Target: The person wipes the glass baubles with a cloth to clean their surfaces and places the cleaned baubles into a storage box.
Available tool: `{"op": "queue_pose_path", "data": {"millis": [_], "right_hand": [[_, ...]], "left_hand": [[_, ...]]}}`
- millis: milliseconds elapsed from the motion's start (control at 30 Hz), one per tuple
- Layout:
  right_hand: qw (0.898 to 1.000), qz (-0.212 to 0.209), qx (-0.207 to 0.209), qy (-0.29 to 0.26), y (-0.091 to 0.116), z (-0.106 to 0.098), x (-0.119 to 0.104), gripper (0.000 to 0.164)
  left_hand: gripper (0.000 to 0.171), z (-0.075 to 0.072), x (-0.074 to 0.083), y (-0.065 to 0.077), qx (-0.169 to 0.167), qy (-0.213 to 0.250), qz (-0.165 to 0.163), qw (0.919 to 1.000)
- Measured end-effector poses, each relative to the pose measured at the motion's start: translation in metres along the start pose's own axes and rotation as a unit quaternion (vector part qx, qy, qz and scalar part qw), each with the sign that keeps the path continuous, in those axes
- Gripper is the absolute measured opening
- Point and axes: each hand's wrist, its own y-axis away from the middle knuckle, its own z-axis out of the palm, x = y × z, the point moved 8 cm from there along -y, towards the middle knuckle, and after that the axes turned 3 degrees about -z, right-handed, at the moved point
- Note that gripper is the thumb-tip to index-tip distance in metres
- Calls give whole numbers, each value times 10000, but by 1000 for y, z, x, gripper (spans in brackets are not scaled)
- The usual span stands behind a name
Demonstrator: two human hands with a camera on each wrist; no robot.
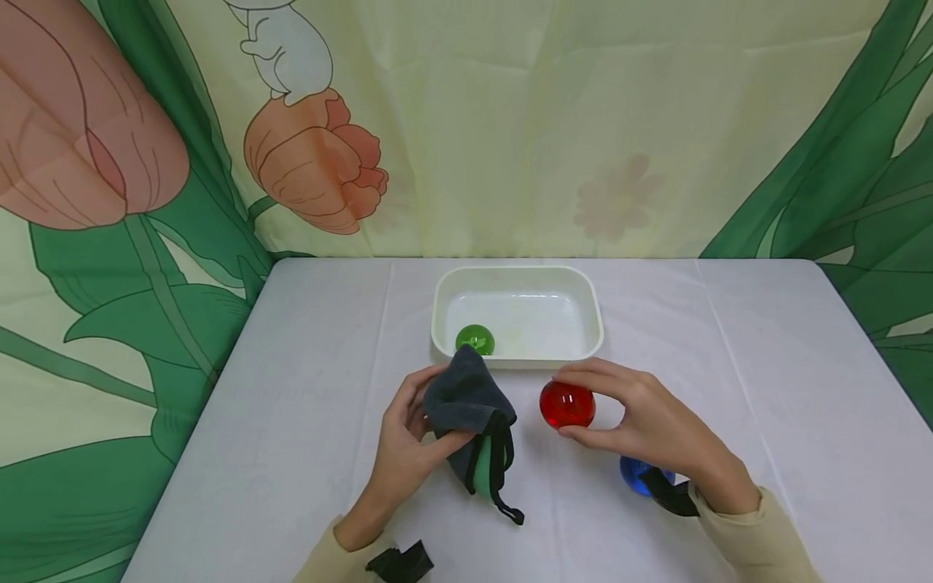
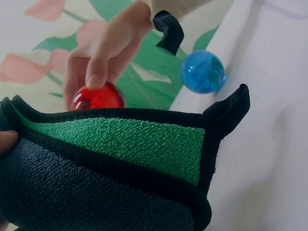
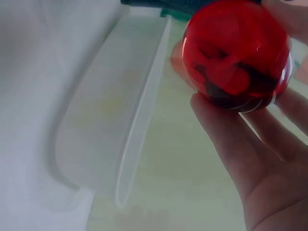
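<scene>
My left hand grips a folded cloth, dark grey outside and green inside, with black edging and a hanging loop. In the left wrist view the green inner side shows between the two dark-edged layers. A clear red ball is pinched between the thumb and fingers of my right hand, just to the right of the cloth. The right wrist view has the red ball up close, held at the fingertips. Under the right wrist lies a clear blue ball, partly hidden by the hand and a black strap.
A white rectangular tray stands beyond both hands on the white-covered table. Inside its near left corner sits a clear green ball, its lower edge overlapped by the tray rim and cloth. Behind the table hangs a printed floral curtain.
</scene>
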Motion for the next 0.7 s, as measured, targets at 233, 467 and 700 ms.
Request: {"op": "queue_pose_path", "data": {"millis": [233,467,700], "right_hand": [[9991,76,336,-252,-12,-3,-8,56],[9964,275,529,-604,-22,1,-12,55],[9957,188,602,-677,-29,3,-18,56]], "left_hand": [[73,10,6,-6,-68,20,-2,10000],[72,20,11,-10,-207,-7,186,9996],[71,28,16,-15,-318,-145,379,9987]]}}
